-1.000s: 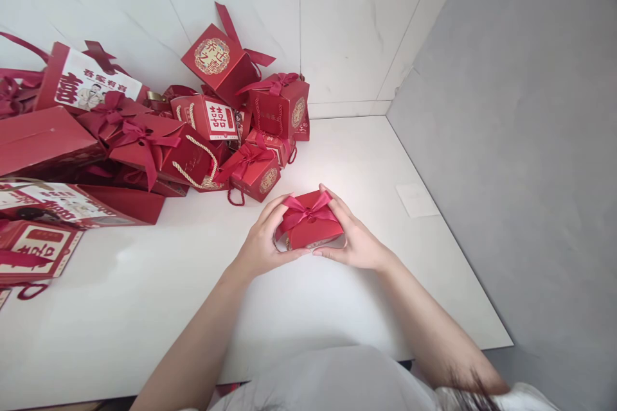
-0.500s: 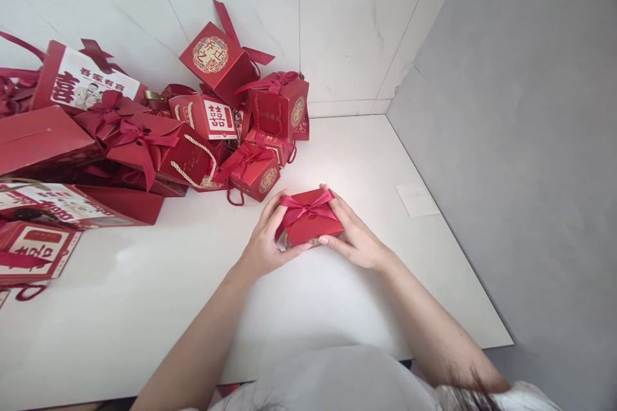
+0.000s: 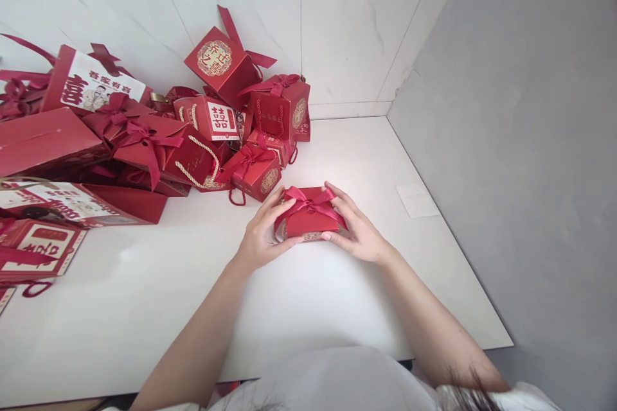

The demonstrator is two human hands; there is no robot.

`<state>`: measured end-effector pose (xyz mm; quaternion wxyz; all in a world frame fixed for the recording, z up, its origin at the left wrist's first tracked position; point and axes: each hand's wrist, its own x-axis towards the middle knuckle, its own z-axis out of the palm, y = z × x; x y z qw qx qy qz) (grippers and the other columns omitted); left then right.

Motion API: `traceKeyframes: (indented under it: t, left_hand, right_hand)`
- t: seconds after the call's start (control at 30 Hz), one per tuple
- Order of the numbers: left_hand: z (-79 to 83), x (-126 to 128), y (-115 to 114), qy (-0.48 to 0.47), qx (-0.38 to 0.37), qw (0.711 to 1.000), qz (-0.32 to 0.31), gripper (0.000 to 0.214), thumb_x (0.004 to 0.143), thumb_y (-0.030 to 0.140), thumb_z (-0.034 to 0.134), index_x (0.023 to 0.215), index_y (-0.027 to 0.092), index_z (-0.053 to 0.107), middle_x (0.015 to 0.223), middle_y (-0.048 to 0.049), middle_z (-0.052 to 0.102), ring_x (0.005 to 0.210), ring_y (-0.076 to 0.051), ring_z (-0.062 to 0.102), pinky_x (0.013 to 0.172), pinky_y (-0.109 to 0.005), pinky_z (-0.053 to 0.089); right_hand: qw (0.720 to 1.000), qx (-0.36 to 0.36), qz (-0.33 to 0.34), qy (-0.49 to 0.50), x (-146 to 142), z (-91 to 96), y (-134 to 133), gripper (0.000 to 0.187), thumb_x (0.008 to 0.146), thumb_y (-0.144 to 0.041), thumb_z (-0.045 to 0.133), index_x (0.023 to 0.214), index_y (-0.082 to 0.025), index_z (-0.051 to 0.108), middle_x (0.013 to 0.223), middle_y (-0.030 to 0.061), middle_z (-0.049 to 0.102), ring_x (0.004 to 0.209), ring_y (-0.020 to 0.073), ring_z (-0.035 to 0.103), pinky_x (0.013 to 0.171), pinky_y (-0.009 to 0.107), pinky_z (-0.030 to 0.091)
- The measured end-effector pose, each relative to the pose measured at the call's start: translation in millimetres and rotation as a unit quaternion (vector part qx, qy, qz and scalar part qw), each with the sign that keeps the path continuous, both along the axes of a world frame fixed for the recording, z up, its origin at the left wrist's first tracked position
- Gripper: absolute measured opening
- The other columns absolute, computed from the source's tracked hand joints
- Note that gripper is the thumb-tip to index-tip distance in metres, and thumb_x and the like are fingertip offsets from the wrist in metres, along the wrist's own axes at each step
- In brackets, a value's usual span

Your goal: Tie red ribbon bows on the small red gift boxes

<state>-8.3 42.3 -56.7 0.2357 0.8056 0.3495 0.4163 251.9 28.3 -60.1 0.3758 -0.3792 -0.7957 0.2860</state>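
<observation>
Nearest is the person's pale top [image 3: 332, 379], by the near edge of the white surface [image 3: 299, 314]. Farther in, the left hand [image 3: 260, 234] and right hand [image 3: 360, 231] hold a red box [image 3: 311, 225] between them. Their fingers [image 3: 274, 210] are clamped on its two sides, thumbs toward the near face; that probably steadies it and leaves the ribbon bow [image 3: 312, 205] on top unflattened. Whether its base touches the surface is hard to tell. A paper square [image 3: 418, 200] lies to the right. Beyond the left hand, a heap of red boxes [image 3: 149, 141] crowds toward the marbled wall [image 3: 347, 26], the topmost box [image 3: 216, 61] tilted, seemingly propped by those beneath.
</observation>
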Motion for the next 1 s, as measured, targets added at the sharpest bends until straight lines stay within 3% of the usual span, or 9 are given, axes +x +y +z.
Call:
traceKeyframes:
  t: [0.07,0.17,0.33,0.47,0.57,0.7,0.8,0.9,1.0]
  left_hand:
    - [-2.6,-2.5,2.0,-0.039,-0.058,0.998,-0.007,0.080,0.077,0.031,0.082,0.146,0.025,0.041,0.155,-0.0190,0.042,0.144,-0.034,0.042,0.117,-0.055,0.039]
    - [-8.3,-2.6,4.1,-0.076,-0.144,0.986,-0.019,0.108,0.073,0.032,0.085,0.157,0.028,0.018,0.160,-0.0201,0.033,0.147,-0.033,0.038,0.117,-0.056,0.039]
    - [-14.3,0.8,5.7,-0.053,-0.201,0.976,-0.058,0.122,0.073,0.036,0.084,0.160,0.031,-0.001,0.165,-0.0194,0.021,0.151,-0.034,0.028,0.119,-0.057,0.035]
    - [-16.0,-0.3,8.2,-0.048,-0.196,0.979,-0.019,0.117,0.071,0.036,0.086,0.160,0.027,0.011,0.162,-0.0189,0.030,0.148,-0.035,0.036,0.119,-0.055,0.035]
    - [-17.6,1.6,9.6,-0.110,-0.222,0.969,0.012,0.102,0.071,0.040,0.085,0.155,0.021,0.031,0.151,-0.0198,0.047,0.138,-0.035,0.049,0.112,-0.050,0.047]
    - [-21.3,6.1,8.4,-0.177,-0.272,0.945,0.031,0.074,0.079,0.049,0.076,0.141,0.017,0.050,0.131,-0.0171,0.066,0.120,-0.033,0.065,0.100,-0.048,0.056]
    - [-23.5,4.6,8.4,-0.171,-0.278,0.945,0.021,0.063,0.083,0.053,0.070,0.132,0.016,0.057,0.130,-0.0166,0.066,0.120,-0.033,0.064,0.101,-0.049,0.054]
    - [-24.7,1.2,11.6,-0.161,-0.277,0.947,-0.032,0.065,0.084,0.057,0.067,0.134,0.016,0.056,0.134,-0.0178,0.064,0.125,-0.035,0.061,0.103,-0.048,0.053]
    - [-26.5,1.7,15.9,-0.173,-0.276,0.945,-0.038,0.071,0.084,0.056,0.067,0.141,0.016,0.052,0.138,-0.0178,0.062,0.129,-0.036,0.057,0.104,-0.049,0.052]
  right_hand:
    - [1.000,0.006,-0.011,0.013,2.5,0.0,1.6,0.071,0.095,-0.045,0.061,0.156,-0.037,0.025,0.167,0.0090,0.018,0.153,0.0283,0.025,0.118,0.056,0.036]
    - [0.999,0.006,-0.032,0.016,4.5,0.7,2.4,0.070,0.094,-0.045,0.063,0.155,-0.037,0.029,0.167,0.0100,0.019,0.152,0.0303,0.028,0.116,0.058,0.037]
    - [0.999,-0.009,-0.032,0.010,-0.5,-1.3,0.9,0.070,0.092,-0.048,0.064,0.153,-0.030,0.036,0.167,0.0138,0.020,0.150,0.0324,0.030,0.116,0.054,0.040]
    - [0.997,-0.014,-0.037,0.071,-6.4,-6.3,0.6,0.068,0.090,-0.048,0.068,0.148,-0.029,0.038,0.163,0.0160,0.028,0.147,0.0318,0.038,0.110,0.053,0.048]
    - [0.988,-0.032,-0.066,0.134,-9.2,-9.9,1.6,0.076,0.086,-0.049,0.073,0.146,-0.029,0.032,0.162,0.0183,0.030,0.143,0.0315,0.045,0.109,0.055,0.047]
    - [0.979,-0.125,-0.035,0.159,-14.8,-15.9,3.1,0.085,0.090,-0.053,0.066,0.155,-0.029,0.016,0.162,0.0195,0.028,0.143,0.0306,0.044,0.113,0.056,0.041]
    - [0.965,-0.182,0.001,0.192,-20.8,-22.4,4.9,0.084,0.095,-0.057,0.055,0.158,-0.027,0.007,0.159,0.0186,0.037,0.140,0.0283,0.048,0.112,0.053,0.044]
    - [0.954,-0.203,-0.029,0.218,-24.6,-28.3,7.7,0.086,0.096,-0.061,0.051,0.159,-0.026,0.004,0.154,0.0180,0.044,0.136,0.0275,0.052,0.111,0.053,0.044]
    - [0.946,-0.220,-0.045,0.236,-26.2,-32.5,10.0,0.089,0.095,-0.062,0.051,0.159,-0.025,0.002,0.149,0.0177,0.049,0.131,0.0276,0.057,0.109,0.053,0.046]
